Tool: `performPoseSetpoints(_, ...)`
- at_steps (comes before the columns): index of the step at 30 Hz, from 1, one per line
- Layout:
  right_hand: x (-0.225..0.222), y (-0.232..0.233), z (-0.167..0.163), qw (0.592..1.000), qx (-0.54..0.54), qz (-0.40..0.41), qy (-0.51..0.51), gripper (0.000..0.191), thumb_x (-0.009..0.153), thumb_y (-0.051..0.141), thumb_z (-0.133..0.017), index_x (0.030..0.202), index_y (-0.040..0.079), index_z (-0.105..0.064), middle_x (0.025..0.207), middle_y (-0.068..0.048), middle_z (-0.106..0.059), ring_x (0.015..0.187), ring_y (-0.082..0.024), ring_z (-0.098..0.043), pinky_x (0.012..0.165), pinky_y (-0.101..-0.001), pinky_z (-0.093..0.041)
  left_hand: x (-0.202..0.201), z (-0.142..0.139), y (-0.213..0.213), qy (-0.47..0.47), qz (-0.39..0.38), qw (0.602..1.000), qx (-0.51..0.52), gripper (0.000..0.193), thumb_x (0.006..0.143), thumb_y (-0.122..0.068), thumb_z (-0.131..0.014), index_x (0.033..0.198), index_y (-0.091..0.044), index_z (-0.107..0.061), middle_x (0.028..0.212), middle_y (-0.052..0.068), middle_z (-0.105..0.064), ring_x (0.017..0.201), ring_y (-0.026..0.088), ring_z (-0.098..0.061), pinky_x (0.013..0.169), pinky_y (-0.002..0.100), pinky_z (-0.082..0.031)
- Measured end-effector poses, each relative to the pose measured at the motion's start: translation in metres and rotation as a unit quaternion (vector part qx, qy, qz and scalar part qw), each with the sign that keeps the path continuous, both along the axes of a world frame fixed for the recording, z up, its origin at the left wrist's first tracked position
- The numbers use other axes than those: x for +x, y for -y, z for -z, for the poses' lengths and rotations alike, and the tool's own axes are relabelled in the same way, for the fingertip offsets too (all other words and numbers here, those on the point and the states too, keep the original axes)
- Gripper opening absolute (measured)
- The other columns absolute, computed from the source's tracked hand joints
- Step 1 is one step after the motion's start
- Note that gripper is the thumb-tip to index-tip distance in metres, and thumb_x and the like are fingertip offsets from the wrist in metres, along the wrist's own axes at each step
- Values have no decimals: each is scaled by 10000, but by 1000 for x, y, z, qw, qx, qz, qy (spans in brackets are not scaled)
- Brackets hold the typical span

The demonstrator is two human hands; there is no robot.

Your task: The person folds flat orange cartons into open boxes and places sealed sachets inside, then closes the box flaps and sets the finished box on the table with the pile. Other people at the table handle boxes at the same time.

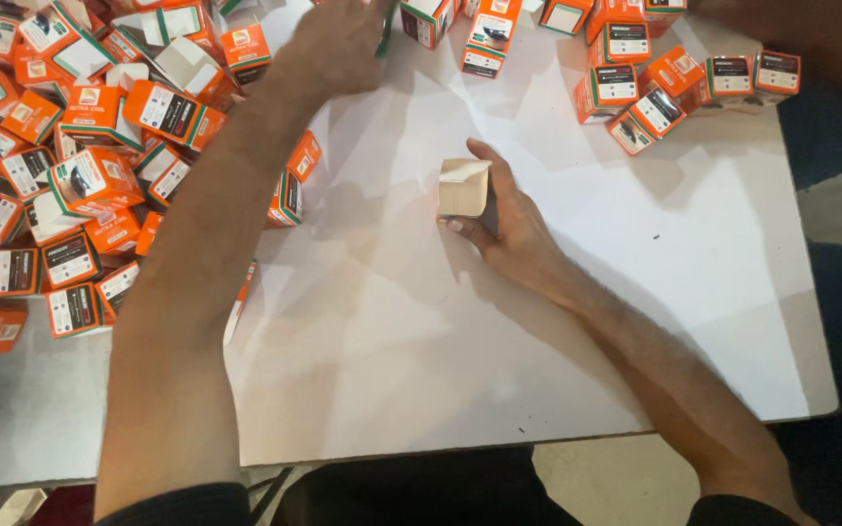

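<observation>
1. The right hand (504, 219) has its thumb and fingers clamped on a small plain cardboard box (463, 189), its top flap up, near the middle of the white table (635, 321).
2. The left hand (338, 44) reaches to 12 o'clock; its fingers look bent by a green-edged box (428, 19), but I cannot tell if they grip.
3. Bare, smooth table lies open from 3 to 6 o'clock.
4. A pile of orange boxes (60, 156) crowds 9 to 11 o'clock; more orange boxes (655, 78) sit at 1 o'clock.
</observation>
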State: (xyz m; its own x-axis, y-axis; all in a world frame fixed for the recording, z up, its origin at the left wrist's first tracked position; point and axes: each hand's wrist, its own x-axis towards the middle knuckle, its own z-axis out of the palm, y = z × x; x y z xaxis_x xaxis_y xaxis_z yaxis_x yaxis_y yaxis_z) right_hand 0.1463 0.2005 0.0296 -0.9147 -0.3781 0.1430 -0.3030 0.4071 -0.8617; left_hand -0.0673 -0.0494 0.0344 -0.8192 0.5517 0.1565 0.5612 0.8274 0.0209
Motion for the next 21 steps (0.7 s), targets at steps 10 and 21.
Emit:
performPoseSetpoints(10,12,-2,5,998,-22,-31,-47,635,958,128,-787,1443,49,-385,1299,-135,-670,1247,-264,-657,1051,-386,-513,138,-11,-3,125,138,976,116,681,853,-83,-773,1448,-115,-442,1237,199,-583,949,381,-705,760,465,-581)
performPoseSetpoints(21,27,6,-9,996,3,-3,-87,470,806,54,-836,1246,49,-671,1164,-100,-703,1111,-294,-681,949,-387,-562,244,-12,-26,-212,222,879,365,463,916,52,-746,1324,-87,-578,1260,186,-622,1124,333,-678,944,425,-610)
